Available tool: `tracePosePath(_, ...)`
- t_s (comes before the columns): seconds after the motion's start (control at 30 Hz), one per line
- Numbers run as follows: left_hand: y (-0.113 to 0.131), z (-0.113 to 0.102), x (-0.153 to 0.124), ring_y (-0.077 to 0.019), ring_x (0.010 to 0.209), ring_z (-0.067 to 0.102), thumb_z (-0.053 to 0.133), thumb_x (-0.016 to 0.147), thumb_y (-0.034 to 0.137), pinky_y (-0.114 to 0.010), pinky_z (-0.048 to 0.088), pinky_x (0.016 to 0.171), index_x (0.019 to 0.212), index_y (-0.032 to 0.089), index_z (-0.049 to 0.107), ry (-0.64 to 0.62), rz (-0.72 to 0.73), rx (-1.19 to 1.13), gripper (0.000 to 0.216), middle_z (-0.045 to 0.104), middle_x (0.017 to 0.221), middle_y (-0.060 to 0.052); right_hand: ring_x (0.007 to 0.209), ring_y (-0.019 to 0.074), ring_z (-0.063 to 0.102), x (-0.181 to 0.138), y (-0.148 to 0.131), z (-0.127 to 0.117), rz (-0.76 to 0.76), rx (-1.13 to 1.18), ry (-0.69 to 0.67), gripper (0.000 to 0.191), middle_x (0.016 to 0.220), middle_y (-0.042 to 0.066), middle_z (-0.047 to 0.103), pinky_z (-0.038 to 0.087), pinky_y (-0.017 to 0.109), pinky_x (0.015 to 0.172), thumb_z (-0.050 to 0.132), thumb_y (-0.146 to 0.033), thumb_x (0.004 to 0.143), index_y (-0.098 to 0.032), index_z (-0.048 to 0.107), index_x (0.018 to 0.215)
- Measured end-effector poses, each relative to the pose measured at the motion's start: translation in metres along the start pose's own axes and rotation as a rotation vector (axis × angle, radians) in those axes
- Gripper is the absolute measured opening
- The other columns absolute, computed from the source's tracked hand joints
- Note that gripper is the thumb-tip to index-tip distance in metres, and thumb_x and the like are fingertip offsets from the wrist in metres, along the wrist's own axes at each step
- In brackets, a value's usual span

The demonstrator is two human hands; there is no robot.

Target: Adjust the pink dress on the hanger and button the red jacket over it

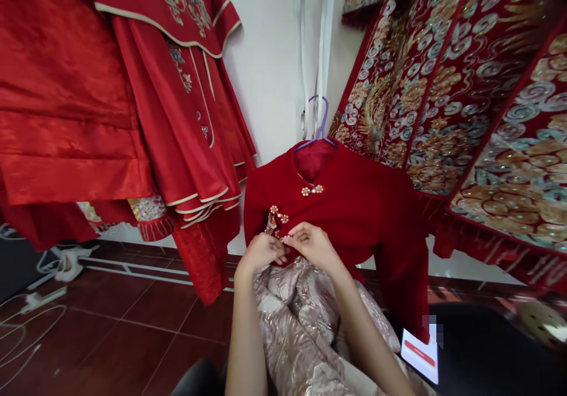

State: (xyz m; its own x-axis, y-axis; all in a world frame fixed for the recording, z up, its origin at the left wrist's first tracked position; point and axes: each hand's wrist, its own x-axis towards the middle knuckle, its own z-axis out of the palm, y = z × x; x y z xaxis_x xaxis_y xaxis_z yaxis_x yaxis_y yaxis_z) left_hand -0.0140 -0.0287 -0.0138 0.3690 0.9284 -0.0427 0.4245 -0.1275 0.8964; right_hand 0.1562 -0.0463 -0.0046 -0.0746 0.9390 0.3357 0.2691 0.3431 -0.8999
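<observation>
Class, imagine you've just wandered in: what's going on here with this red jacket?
A person's left hand and right hand meet at the front of a red jacket, fingertips close together just below a beaded ornament. What exactly they pinch is too small to tell. The jacket hangs on a purple hanger, with shiny patterned fabric below the hands. More red garments hang on both sides.

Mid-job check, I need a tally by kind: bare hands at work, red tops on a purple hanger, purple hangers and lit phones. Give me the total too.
Bare hands: 2 (left hand, right hand)
Red top on a purple hanger: 1
Purple hanger: 1
Lit phone: 1
Total: 5
</observation>
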Motion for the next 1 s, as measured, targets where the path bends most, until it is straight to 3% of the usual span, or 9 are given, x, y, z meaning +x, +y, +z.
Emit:
tracePosePath(0.13,0.007,-0.001,-0.003,-0.0147,0.061,0.063,0.069,0.064,0.035,-0.023,0.046,0.059,0.069,0.016,0.066,0.259,0.114,0.232,0.02,0.069,0.066,-0.003,0.068,0.014,0.062,0.005,0.015,0.004,0.018,-0.1,0.039,0.019,0.073,0.002,0.067,0.049,0.025,0.064,0.067,-0.033,0.069,-0.018,0.058,0.075)
tracePosePath(0.23,0.013,-0.002,-0.005,-0.0134,0.062,0.063,0.07,0.064,0.031,-0.022,0.044,0.06,0.074,0.018,0.066,0.355,0.174,0.291,0.017,0.07,0.071,0.0,0.064,0.0137,0.061,0.005,0.015,0.002,0.024,-0.149,0.043,0.016,0.068,0.0,0.064,0.048,0.025,0.062,0.064,-0.031,0.071,-0.02,0.054,0.074)
tracePosePath(0.4,0.014,-0.003,-0.007,-0.0134,0.063,0.063,0.066,0.067,0.025,-0.023,0.043,0.066,0.087,0.022,0.069,0.345,0.164,0.317,0.02,0.071,0.073,0.001,0.064,0.0144,0.062,0.005,0.015,0.004,0.027,-0.176,0.068,0.015,0.069,0.002,0.066,0.049,0.024,0.062,0.064,-0.031,0.071,-0.019,0.055,0.071)
tracePosePath(0.57,0.008,-0.002,-0.001,-0.0138,0.065,0.061,0.067,0.066,0.024,-0.022,0.039,0.062,0.085,0.021,0.068,0.351,0.181,0.406,0.019,0.067,0.07,0.001,0.069,0.0151,0.066,0.007,0.02,0.005,0.005,-0.12,0.066,0.014,0.074,0.004,0.07,0.051,0.025,0.067,0.067,-0.03,0.071,-0.017,0.061,0.074)
tracePosePath(0.73,-0.001,-0.002,0.006,-0.0125,0.068,0.055,0.068,0.065,0.02,-0.022,0.039,0.062,0.086,0.02,0.068,0.397,0.237,0.476,0.022,0.06,0.081,-0.001,0.072,0.0157,0.068,0.008,0.026,0.002,0.001,-0.07,0.022,0.016,0.078,0.005,0.072,0.053,0.026,0.07,0.067,-0.029,0.072,-0.016,0.067,0.08)
tracePosePath(1.0,-0.004,-0.006,0.005,-0.0113,0.061,0.055,0.067,0.071,0.027,-0.023,0.043,0.061,0.078,0.018,0.07,0.401,0.266,0.356,0.012,0.065,0.078,-0.002,0.071,0.0154,0.068,0.008,0.025,0.005,0.008,-0.075,0.047,0.013,0.075,0.004,0.071,0.054,0.026,0.069,0.066,-0.027,0.071,-0.016,0.065,0.078)
